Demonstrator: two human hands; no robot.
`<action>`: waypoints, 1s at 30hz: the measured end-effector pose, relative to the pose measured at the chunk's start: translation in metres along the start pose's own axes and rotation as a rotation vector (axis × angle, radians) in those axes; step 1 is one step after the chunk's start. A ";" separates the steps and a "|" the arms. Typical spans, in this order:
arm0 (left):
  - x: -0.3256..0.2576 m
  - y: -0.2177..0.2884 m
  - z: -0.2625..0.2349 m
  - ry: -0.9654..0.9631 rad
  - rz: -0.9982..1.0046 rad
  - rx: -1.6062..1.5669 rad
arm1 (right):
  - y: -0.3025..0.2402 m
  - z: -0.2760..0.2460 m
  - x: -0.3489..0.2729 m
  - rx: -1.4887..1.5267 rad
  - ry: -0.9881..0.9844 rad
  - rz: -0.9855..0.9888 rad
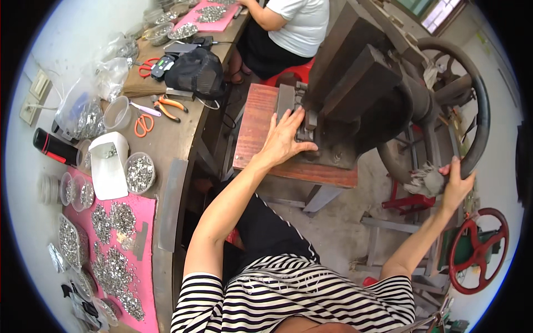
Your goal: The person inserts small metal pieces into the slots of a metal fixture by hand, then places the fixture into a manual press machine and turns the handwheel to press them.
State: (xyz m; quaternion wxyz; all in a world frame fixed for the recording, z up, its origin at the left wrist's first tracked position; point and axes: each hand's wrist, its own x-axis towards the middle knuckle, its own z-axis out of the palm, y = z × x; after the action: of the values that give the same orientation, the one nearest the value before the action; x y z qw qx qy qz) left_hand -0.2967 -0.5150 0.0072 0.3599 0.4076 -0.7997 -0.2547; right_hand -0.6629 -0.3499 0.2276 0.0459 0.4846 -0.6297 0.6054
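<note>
My left hand (284, 139) lies palm down with its fingers spread, over the metal blocks (304, 123) at the foot of a dark, heavy hand press (355, 83). The fingertips reach the block edges; whether anything small sits under the palm is hidden. The press stands on a reddish wooden top (252, 130). Out to the right, my right hand (458, 180) is closed round the lower rim of the press's large black handwheel (484, 105). A grey rag bundle (426, 181) is beside that hand on the wheel.
A long workbench (183, 133) runs along the left, with a pink mat (145, 233) under heaps of small metal parts, tubs of parts, a white scoop (110, 177), pliers (169, 108) and orange scissors (144, 125). A co-worker (297, 28) sits beyond. A red handwheel (478, 250) stands lower right.
</note>
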 end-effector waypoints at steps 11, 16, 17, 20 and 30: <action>-0.004 0.001 -0.001 -0.048 -0.050 -0.015 | -0.071 0.021 0.195 -0.372 -0.551 -0.007; -0.002 0.002 -0.005 -0.066 -0.059 0.013 | 0.008 0.007 0.009 -0.085 0.134 -0.184; 0.003 0.000 -0.007 -0.065 -0.063 0.019 | 0.026 0.015 -0.001 -0.079 0.131 -0.181; 0.001 0.004 -0.009 0.002 0.032 -0.006 | 0.010 0.001 0.001 -0.260 0.124 -0.089; 0.069 -0.068 -0.005 0.257 0.043 -0.667 | -0.032 0.009 0.196 -0.208 -0.221 -0.374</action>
State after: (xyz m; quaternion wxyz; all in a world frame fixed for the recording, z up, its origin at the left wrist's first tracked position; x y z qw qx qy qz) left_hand -0.2891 -0.6095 -0.0120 0.5759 0.2796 -0.6292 -0.4408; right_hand -0.7397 -0.4598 0.3746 0.1379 0.6487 -0.5892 0.4616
